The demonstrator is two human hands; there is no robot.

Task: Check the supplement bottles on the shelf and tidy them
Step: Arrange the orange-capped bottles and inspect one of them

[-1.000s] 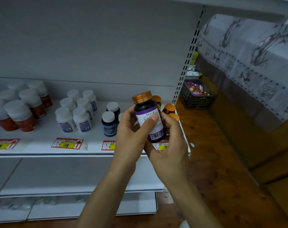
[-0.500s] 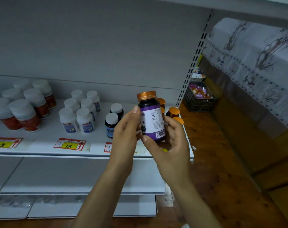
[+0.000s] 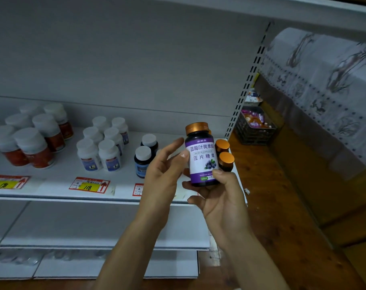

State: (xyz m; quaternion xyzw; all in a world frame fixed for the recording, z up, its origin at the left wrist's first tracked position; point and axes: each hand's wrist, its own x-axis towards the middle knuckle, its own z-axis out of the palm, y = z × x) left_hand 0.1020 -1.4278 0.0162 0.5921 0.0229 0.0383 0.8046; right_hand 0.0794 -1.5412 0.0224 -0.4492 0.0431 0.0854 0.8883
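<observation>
A dark bottle with a copper cap and a purple-and-white label [image 3: 202, 158] is upright in front of the white shelf [image 3: 58, 193], its front label with a blueberry picture facing me. My right hand [image 3: 217, 197] grips it from below, thumb on the label's lower right. My left hand [image 3: 163, 172] touches the bottle's left side with its thumb, the other fingers spread loosely. Two more copper-capped bottles [image 3: 225, 155] stand on the shelf just behind the held one.
On the shelf stand two dark white-capped bottles [image 3: 145, 158], several white bottles with blue labels [image 3: 103, 143] and several red-labelled bottles [image 3: 31, 141]. Price tags [image 3: 89, 185] line the shelf front. A black crate [image 3: 254, 126] sits on the wooden floor at right.
The bottle has been turned in my hands: its barcode side faced me earlier, its front label faces me now. My left fingers have loosened from the bottle.
</observation>
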